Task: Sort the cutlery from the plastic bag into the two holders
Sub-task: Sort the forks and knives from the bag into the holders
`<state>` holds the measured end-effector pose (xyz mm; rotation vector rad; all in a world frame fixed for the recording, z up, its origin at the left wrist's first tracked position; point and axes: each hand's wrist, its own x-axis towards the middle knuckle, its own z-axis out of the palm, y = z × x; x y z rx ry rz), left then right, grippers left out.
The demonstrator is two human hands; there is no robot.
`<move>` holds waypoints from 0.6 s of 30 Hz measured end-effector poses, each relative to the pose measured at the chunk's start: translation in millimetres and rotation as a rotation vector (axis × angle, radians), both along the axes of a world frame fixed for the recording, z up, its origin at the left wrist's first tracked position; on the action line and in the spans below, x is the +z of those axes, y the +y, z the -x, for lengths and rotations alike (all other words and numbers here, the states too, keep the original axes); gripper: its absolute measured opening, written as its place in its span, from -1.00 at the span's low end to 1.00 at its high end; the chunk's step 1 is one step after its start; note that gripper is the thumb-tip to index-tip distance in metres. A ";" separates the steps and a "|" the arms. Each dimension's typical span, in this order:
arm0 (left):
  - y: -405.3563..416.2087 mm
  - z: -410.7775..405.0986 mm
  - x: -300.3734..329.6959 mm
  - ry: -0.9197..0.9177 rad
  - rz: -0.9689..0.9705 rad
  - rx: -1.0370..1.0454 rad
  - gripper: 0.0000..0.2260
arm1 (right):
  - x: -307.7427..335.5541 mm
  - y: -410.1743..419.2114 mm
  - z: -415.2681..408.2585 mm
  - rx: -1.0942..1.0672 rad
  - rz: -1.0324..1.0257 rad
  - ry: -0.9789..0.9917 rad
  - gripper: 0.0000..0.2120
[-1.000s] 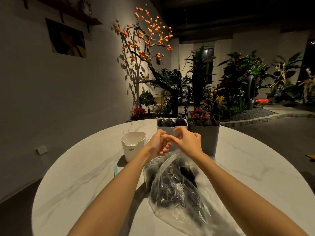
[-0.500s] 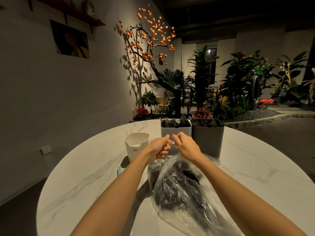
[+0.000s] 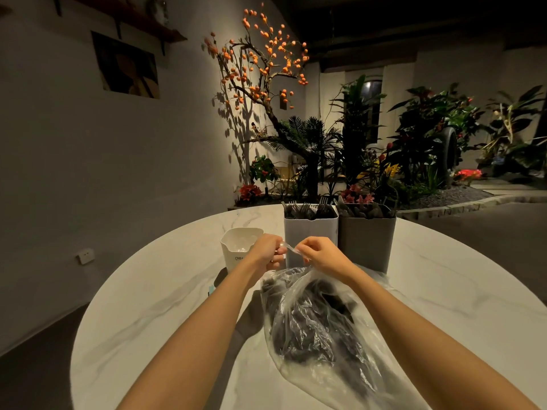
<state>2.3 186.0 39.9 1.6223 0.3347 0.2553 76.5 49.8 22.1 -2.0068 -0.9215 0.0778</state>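
Observation:
A clear plastic bag full of dark cutlery lies on the white marble table in front of me. My left hand and my right hand both pinch the bag's twisted top edge, a short strip of plastic stretched between them. Just behind the hands stand two holders side by side: a white holder with dark forks sticking up, and a grey holder with dark utensils in it.
A small white container stands left of the white holder, with a dark flat object beside its base. Beyond the round table's far edge are potted plants, an orange-fruited tree and a wall on the left.
My hands have dropped slightly and drawn apart, pulling the bag's top edge out between them. The view has tilted a little lower.

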 end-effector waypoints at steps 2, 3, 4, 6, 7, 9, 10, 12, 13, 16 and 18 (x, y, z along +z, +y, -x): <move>2.5 0.9 -1.8 0.013 -0.021 -0.005 -0.70 | -1.5 0.6 -0.2 0.013 -0.007 0.003 -0.78; 3.3 1.7 -2.6 0.020 -0.035 -0.012 -0.70 | -1.9 2.1 -1.2 0.009 -0.022 0.002 -0.79; 4.5 2.4 -3.6 0.024 -0.054 -0.019 -0.69 | -1.7 4.4 -1.9 0.002 -0.035 -0.002 -0.79; 7.8 3.7 -5.0 0.025 -0.115 -0.018 -0.74 | -1.6 10.5 -3.6 -0.007 -0.049 -0.019 -0.79; 9.5 4.2 -4.8 0.014 -0.133 -0.010 -0.76 | -1.3 13.3 -4.0 -0.013 -0.057 -0.026 -0.78; 14.4 5.4 -3.0 -0.021 -0.139 0.022 -0.78 | 0.1 18.8 -1.9 -0.006 -0.083 -0.016 -0.74; 18.1 6.6 -1.5 -0.040 -0.140 0.049 -0.78 | 1.2 21.7 0.2 0.011 -0.096 0.004 -0.75; 26.8 9.2 1.8 -0.075 -0.148 0.119 -0.79 | 2.6 28.3 4.1 0.055 -0.105 0.046 -0.80; 31.5 9.8 2.5 -0.086 -0.164 0.162 -0.80 | 2.4 32.3 5.0 0.068 -0.109 0.061 -0.80; 45.9 7.8 0.5 -0.097 -0.228 0.316 -0.83 | -0.1 42.4 2.0 0.055 -0.134 0.095 -0.77; 54.3 8.7 -0.1 -0.114 -0.259 0.414 -0.82 | -0.9 47.3 -1.5 0.019 -0.121 0.076 -0.76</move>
